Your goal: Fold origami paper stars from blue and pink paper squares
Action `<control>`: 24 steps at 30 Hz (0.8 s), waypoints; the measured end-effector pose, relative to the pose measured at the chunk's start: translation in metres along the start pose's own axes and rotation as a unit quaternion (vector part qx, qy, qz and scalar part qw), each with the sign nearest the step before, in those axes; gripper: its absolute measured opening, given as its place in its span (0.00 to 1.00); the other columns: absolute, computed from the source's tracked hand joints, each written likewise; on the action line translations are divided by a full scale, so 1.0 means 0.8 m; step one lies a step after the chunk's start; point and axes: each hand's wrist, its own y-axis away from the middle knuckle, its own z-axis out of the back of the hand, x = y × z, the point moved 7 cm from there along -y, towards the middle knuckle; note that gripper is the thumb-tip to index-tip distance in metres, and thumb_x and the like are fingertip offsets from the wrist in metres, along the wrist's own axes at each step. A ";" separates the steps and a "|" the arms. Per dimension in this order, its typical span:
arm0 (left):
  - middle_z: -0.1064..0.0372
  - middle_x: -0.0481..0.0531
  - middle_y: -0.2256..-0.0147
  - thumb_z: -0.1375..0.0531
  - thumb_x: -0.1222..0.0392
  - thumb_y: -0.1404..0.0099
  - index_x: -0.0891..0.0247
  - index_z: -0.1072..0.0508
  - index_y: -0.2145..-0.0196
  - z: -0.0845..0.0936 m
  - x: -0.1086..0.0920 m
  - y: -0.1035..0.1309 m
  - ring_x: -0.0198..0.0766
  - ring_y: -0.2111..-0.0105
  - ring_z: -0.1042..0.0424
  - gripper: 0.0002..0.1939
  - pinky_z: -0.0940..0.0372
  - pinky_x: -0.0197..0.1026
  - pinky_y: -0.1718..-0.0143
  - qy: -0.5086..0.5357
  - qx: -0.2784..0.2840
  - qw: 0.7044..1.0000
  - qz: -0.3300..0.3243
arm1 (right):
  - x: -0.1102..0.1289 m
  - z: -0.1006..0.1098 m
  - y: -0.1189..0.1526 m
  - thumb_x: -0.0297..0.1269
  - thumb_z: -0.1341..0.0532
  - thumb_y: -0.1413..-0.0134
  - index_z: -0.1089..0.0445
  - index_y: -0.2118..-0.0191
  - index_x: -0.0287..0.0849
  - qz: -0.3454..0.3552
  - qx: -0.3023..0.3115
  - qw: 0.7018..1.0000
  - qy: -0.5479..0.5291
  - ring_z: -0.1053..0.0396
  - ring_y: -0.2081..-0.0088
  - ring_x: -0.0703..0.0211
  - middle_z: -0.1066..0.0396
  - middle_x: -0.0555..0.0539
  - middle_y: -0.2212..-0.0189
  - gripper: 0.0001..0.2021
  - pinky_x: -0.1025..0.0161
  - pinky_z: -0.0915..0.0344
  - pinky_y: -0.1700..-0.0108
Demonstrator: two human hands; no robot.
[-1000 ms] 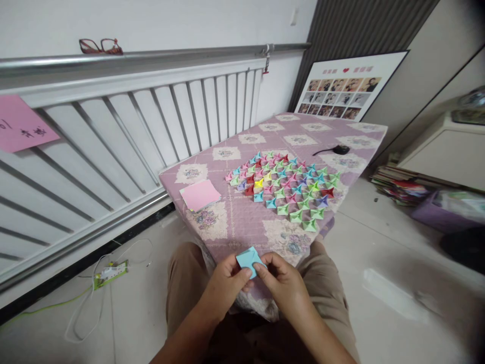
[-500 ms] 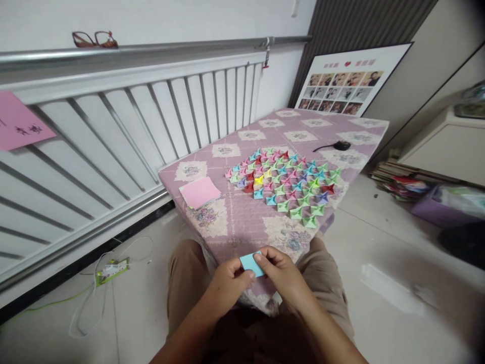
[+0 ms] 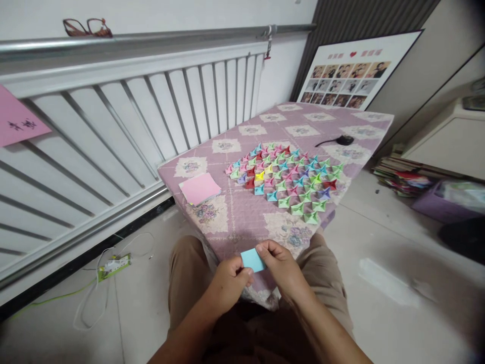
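Observation:
Between my two hands is a small light-blue piece of folded paper (image 3: 253, 260), held over the near corner of the table. My left hand (image 3: 230, 281) pinches its lower left edge, thumb on top. At the upper right corner, the thumb and fingers of my right hand (image 3: 279, 264) grip the same paper. Beyond them, rows of small folded paper pieces (image 3: 281, 185) in green, blue, pink, red, yellow and purple stand on the tablecloth. A stack of pink paper sheets (image 3: 200, 188) lies to their left.
A purple floral cloth covers the table (image 3: 242, 217). A black object with a cord (image 3: 344, 140) lies at its far right. Along the left runs a white radiator (image 3: 151, 106) with glasses (image 3: 87, 28) on the pipe above. A power strip (image 3: 114, 266) sits on the floor.
My right thumb has shifted up towards the paper's upper right corner, so more of its blue face shows. My left hand stays at the lower left. The view has tilted slightly.

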 end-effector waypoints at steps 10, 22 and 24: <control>0.29 0.49 0.69 0.45 0.56 0.40 0.65 0.31 0.65 -0.002 0.032 -0.010 0.34 0.75 0.31 0.10 0.40 0.35 0.73 0.000 0.009 0.998 0.058 | -0.026 0.000 -0.013 0.52 0.43 0.48 0.37 0.75 0.42 0.000 -0.015 0.998 0.060 0.45 0.77 0.65 0.43 0.55 0.80 0.17 0.66 0.45 0.74; 0.29 0.48 0.72 0.46 0.56 0.39 0.64 0.30 0.68 0.008 0.038 -0.012 0.32 0.77 0.34 0.10 0.43 0.34 0.75 -0.032 0.006 0.998 0.055 | -0.032 -0.001 -0.022 0.49 0.44 0.48 0.35 0.75 0.42 0.001 0.015 0.993 0.119 0.42 0.77 0.64 0.39 0.54 0.81 0.15 0.66 0.43 0.74; 0.28 0.49 0.67 0.44 0.58 0.40 0.64 0.29 0.63 0.030 0.033 -0.017 0.35 0.71 0.32 0.09 0.39 0.36 0.68 -0.074 -0.060 0.995 0.010 | -0.032 -0.001 -0.025 0.47 0.44 0.49 0.34 0.76 0.42 0.004 0.028 0.990 0.138 0.42 0.77 0.64 0.38 0.53 0.81 0.14 0.66 0.43 0.74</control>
